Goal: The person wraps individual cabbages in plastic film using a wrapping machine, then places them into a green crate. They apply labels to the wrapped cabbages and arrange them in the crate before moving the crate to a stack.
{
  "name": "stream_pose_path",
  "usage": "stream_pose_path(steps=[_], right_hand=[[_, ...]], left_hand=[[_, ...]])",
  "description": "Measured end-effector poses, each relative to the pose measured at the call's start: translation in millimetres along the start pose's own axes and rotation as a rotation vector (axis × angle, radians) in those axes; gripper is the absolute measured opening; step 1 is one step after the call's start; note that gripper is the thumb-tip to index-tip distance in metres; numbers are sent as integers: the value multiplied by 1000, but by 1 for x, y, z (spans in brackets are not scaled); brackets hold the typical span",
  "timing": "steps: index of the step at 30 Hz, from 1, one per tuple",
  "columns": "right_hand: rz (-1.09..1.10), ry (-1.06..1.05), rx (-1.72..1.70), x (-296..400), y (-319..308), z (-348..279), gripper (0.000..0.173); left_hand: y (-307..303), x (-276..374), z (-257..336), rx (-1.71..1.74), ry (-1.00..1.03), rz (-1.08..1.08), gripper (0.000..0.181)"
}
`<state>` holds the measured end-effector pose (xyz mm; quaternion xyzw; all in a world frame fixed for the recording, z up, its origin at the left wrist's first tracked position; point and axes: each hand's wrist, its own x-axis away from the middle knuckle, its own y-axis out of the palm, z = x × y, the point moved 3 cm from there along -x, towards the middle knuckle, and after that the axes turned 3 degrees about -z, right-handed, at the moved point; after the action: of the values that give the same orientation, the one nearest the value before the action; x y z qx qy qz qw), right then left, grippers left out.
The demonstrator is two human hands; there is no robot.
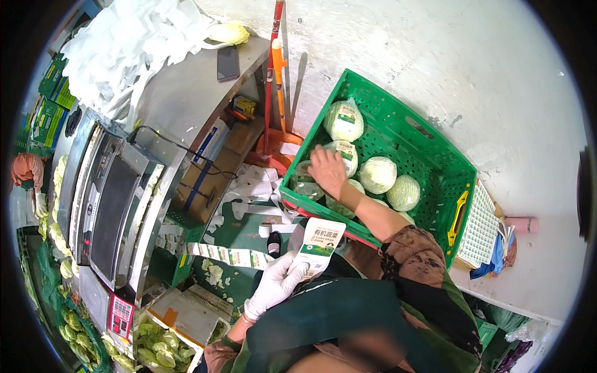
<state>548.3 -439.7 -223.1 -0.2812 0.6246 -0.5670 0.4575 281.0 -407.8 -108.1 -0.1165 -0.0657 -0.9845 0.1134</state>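
Observation:
My left hand (278, 282), in a white glove, holds a strip of printed labels (322, 238); the strip trails left as a long band (233, 257). Inside a green plastic crate (419, 135), my bare right hand (329, 170) lies palm down over the plastic-wrapped vegetables. It touches a labelled round cabbage (350, 156) and is close to a clear-wrapped vegetable (308, 184); its palm hides whether it grips anything. Another labelled cabbage (343, 120) sits at the crate's far end. Wrapped pale cabbages (378, 175) with no visible label lie right of my hand.
Left stands a steel bench (172, 93) with a wrapping machine (112, 210), a phone (228, 63) and heaped white strips (135, 37). Red and orange handles (278, 65) lean against the wall. Paper scraps (256, 186) litter the floor. Another person (30, 172) is at far left.

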Motion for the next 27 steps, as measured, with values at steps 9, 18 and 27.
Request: stream_pose_path(steps=[9, 18, 27], right_hand=[[-301, 406, -1555, 79, -165, 22, 31], [277, 98, -655, 141, -194, 25, 18], [54, 636, -376, 128, -50, 177, 16]], left_hand=[[19, -50, 0, -20, -38, -97, 24], [79, -100, 23, -148, 75, -45, 9], [88, -84, -12, -257, 31, -217, 17]])
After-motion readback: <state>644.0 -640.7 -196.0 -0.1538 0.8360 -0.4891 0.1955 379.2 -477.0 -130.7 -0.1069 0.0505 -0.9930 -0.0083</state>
